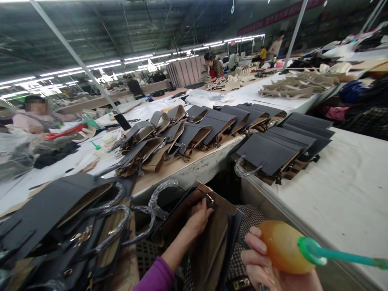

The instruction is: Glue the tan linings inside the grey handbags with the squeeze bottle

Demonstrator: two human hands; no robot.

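Note:
My left hand reaches into an opened dark handbag on my lap. Its fingers close round a small dark strap with a metal clasp near the bag's top edge. A squeeze bottle of amber liquid, probably glue, is gripped in my right hand. The bottle lies tilted, its long green nozzle pointing right, away from the bag. Plastic-wrapped handles stand up just left of the bag.
Dark handbags with wrapped handles are piled at left. Rows of unfinished dark bag bodies cover the table ahead, and more lie stacked at the corner of the right-hand white table. A co-worker sits at far left; others work farther back.

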